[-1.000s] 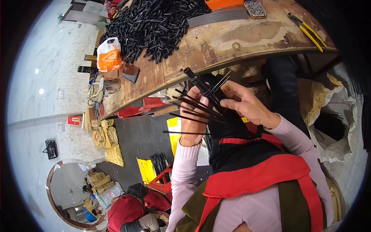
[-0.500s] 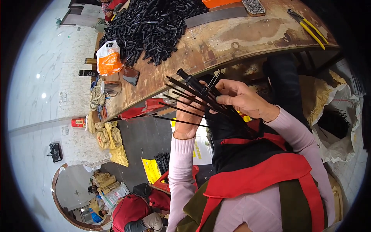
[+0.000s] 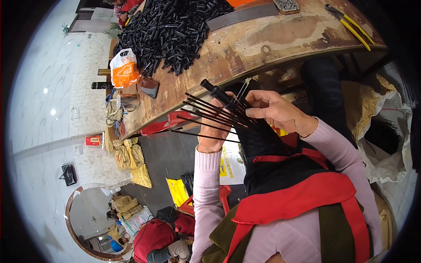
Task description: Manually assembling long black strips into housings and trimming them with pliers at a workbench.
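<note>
Above my lap, my left hand is closed around a black stepped plastic tube, partly hidden behind several thin black rods. The rods fan out to the left from the tube's lower side and reach across the left wrist. My right hand is closed, thumb and forefinger pinching among the rods beside the tube. Exactly what sits between those fingertips is hard to make out. A few thin, lighter rod ends stand up between the two hands.
A wooden table ahead bears a heap of black plastic tubes, yellow-handled pliers, a grey metal strip and a phone. A white sack with black rods stands at right. Another person is at lower left.
The view has shifted slightly. The rods over my left hand now lie a little more spread apart. Both hands keep almost the same hold and place.
</note>
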